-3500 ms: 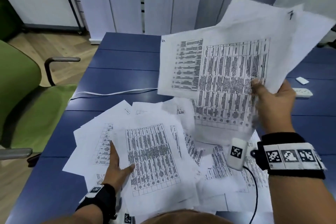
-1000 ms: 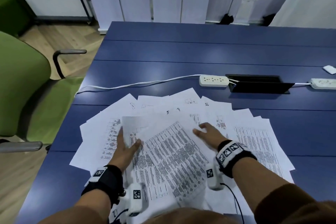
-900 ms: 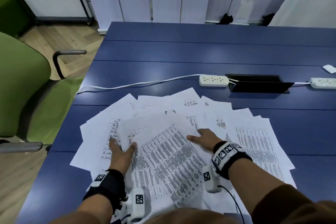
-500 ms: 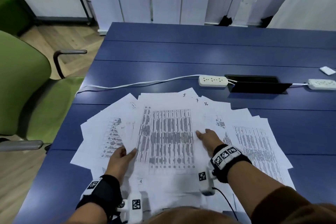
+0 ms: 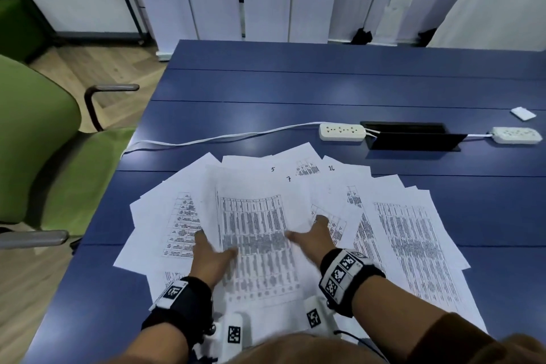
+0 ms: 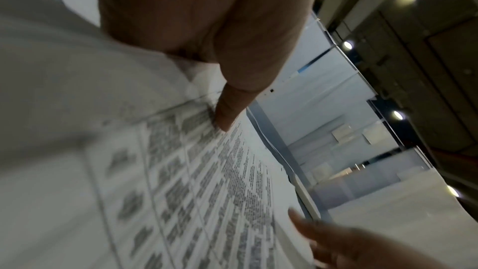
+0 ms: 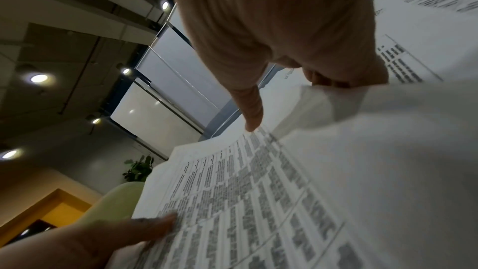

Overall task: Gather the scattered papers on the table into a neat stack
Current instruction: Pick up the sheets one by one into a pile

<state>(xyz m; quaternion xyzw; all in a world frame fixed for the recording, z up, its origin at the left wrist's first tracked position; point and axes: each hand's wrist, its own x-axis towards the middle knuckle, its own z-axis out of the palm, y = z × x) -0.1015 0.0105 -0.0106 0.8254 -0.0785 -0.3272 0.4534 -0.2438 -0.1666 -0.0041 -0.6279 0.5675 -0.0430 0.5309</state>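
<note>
head view: both hands seemingly grip papers (image 5: 257, 233).

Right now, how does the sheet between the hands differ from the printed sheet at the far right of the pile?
The sheet between the hands is lifted and curved, gripped by the left hand and right hand; the far-right sheet lies flat, untouched. The held sheet sits near the pile's centre, the other at its edge. Both carry dense printed tables.

Right hand (image 7: 279, 34) grips the edge of a printed sheet (image 7: 258, 201) — thumb (image 7: 249, 107) on top near the table text, fingers (image 7: 333, 81) curled under the lifted edge. More papers (image 7: 426, 17) lie beyond the fingers. Other hand (image 7: 108, 238) pinches the sheet's opposite edge — ceiling lights (image 7: 38, 78) above.
</note>
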